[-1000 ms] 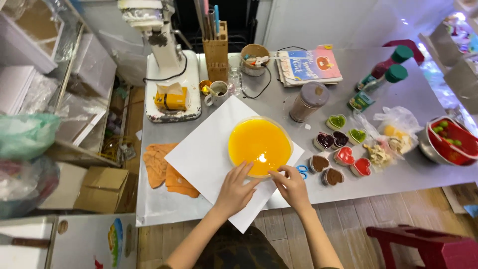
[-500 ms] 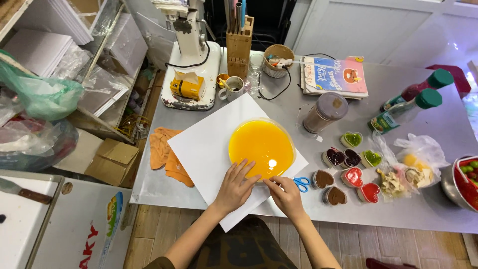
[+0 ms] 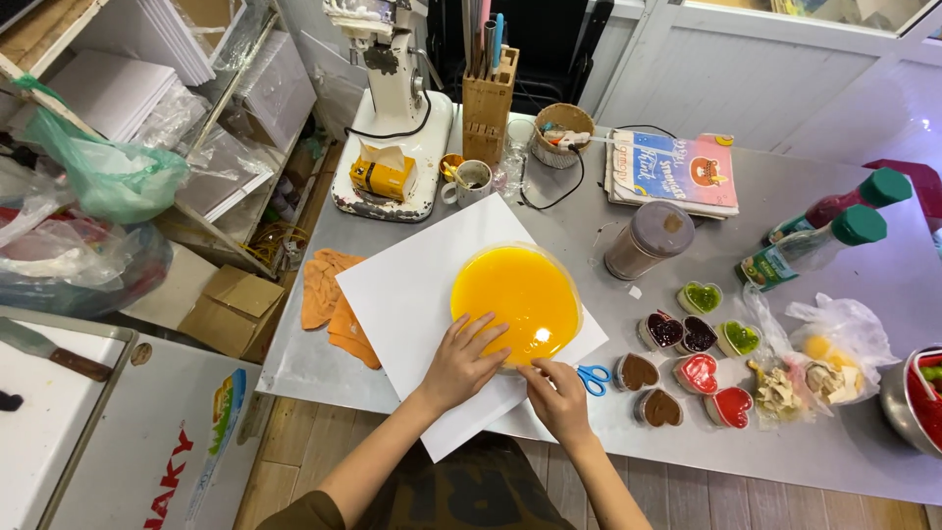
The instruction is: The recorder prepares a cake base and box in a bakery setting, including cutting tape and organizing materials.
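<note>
A round, glossy orange-yellow cake (image 3: 517, 299) lies on a big white sheet of paper (image 3: 407, 285) on the steel table (image 3: 863, 442). My left hand (image 3: 461, 361) rests flat on the paper with its fingers spread, touching the cake's near left edge. My right hand (image 3: 557, 397) sits at the near edge of the cake with its fingers curled against the rim. Whether it pinches a thin film or strip there is too small to tell. Blue-handled scissors (image 3: 592, 377) lie just right of my right hand.
Several small heart-shaped moulds (image 3: 687, 368) with red, green and brown fillings stand to the right. Behind them are a brown lidded jar (image 3: 648, 240), two green-capped bottles (image 3: 814, 245) and a book (image 3: 672, 169). A stand mixer (image 3: 388, 118), knife block (image 3: 488, 103) and mug (image 3: 469, 182) stand at the back. An orange cloth (image 3: 334, 304) lies left.
The camera has shifted, so the table sits more to the right in view. Both hands stay at the near edge of the cake, the left one now spread flatter.
</note>
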